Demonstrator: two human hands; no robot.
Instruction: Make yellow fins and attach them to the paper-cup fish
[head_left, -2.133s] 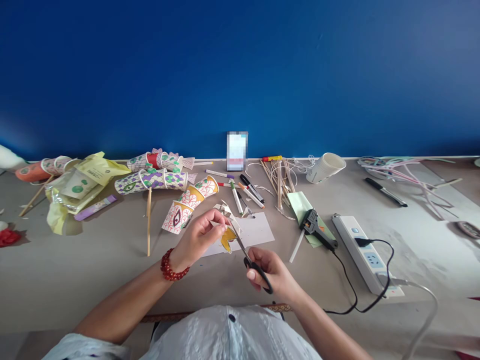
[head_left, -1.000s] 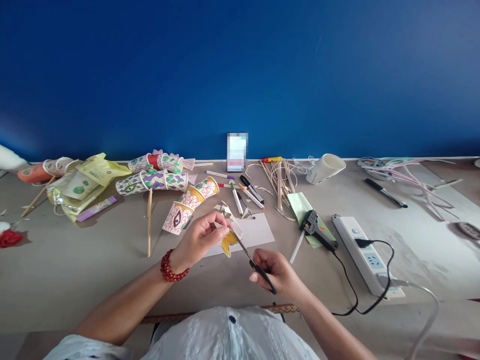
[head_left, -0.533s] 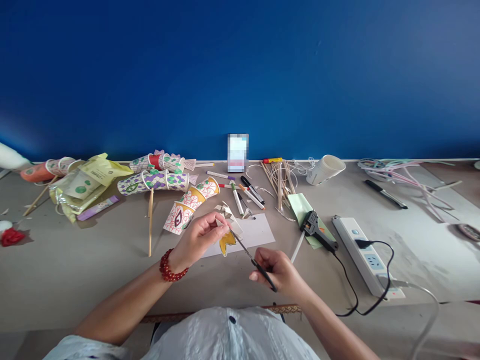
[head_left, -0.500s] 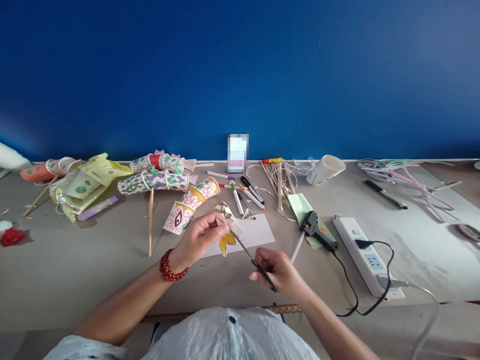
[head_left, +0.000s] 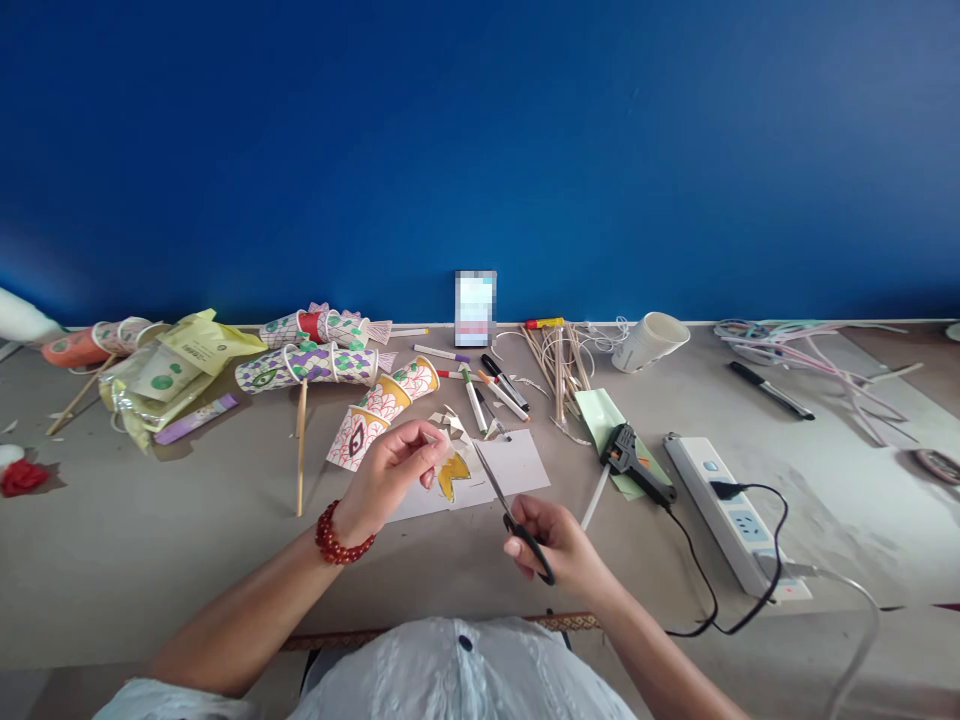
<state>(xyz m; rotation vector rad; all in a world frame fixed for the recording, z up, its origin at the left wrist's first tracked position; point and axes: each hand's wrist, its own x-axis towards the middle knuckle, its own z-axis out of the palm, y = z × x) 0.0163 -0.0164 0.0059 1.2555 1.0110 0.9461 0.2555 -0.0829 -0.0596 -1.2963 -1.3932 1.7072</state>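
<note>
Between thumb and fingers, my left hand (head_left: 401, 462) pinches a paper cutout (head_left: 453, 475) coloured yellow with a dark outline and a notched, fin-like end. My right hand (head_left: 551, 540) grips black-handled scissors (head_left: 495, 480), their blades pointing up and left, a little apart from the cutout's right side. Whether the blades are fully closed is hard to tell. Beneath the hands lies a white sheet of paper (head_left: 521, 465), with white paper scraps (head_left: 450, 421) at its far edge. Just beyond my left hand rests a fish of joined paper cups (head_left: 386, 405), drawn in red and yellow.
Several markers (head_left: 474, 400) lie behind the sheet, near wooden sticks (head_left: 561, 370). A glue gun (head_left: 634, 465) rests on green paper to the right, beside a power strip (head_left: 724, 510) with trailing cords. More cup fish (head_left: 307, 365) and a yellow plastic package (head_left: 176, 365) occupy the left.
The scissors have come away from the cutout, moving slightly right. My left hand has shifted a little left, and the yellow cutout is turned and shows more fully.
</note>
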